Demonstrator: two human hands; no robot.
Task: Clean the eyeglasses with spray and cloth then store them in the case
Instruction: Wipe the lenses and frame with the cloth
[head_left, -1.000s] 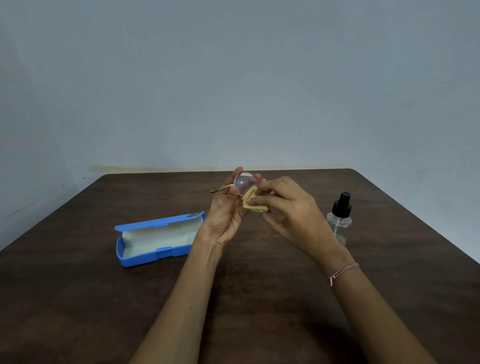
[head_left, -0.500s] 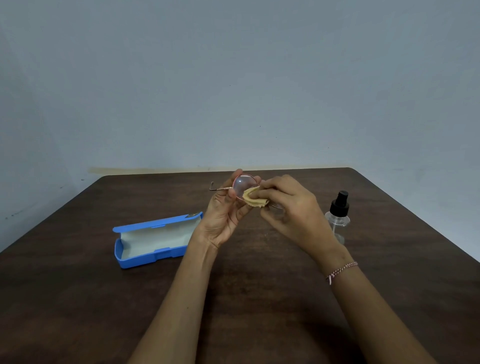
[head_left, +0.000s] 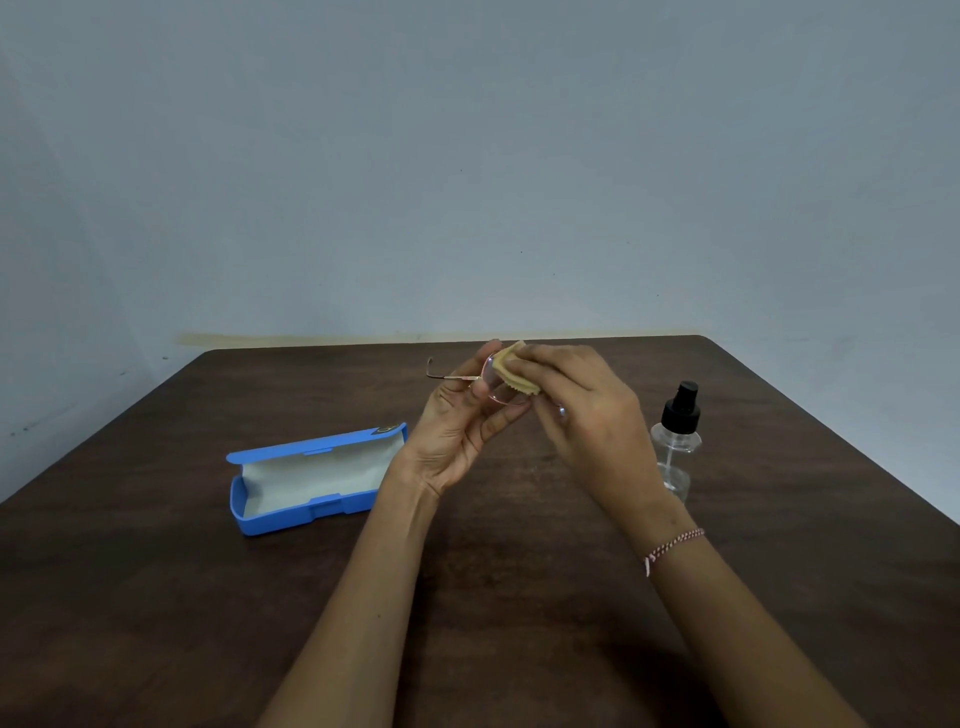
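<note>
Both hands up over table (head_left: 519, 597), mid-wipe step by look of it. Left hand (head_left: 457, 431) pinches eyeglasses (head_left: 491, 384) at lens rim, temple arm poking out left. Right hand (head_left: 582, 410) closed on yellow cloth (head_left: 514, 371), pressed onto lens. Next up probably other lens, so glasses need shifting in grip, gentle. Case (head_left: 311, 480) lying open down-left of left hand, spray bottle (head_left: 675, 441) just right of right hand, upright. Watch elbow there. Plenty of bare table near side; edges well apart.

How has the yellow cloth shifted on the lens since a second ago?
Yes. The cloth in the right hand has moved up the lens of the eyeglasses, from its lower edge to its top, away from the table.
</note>
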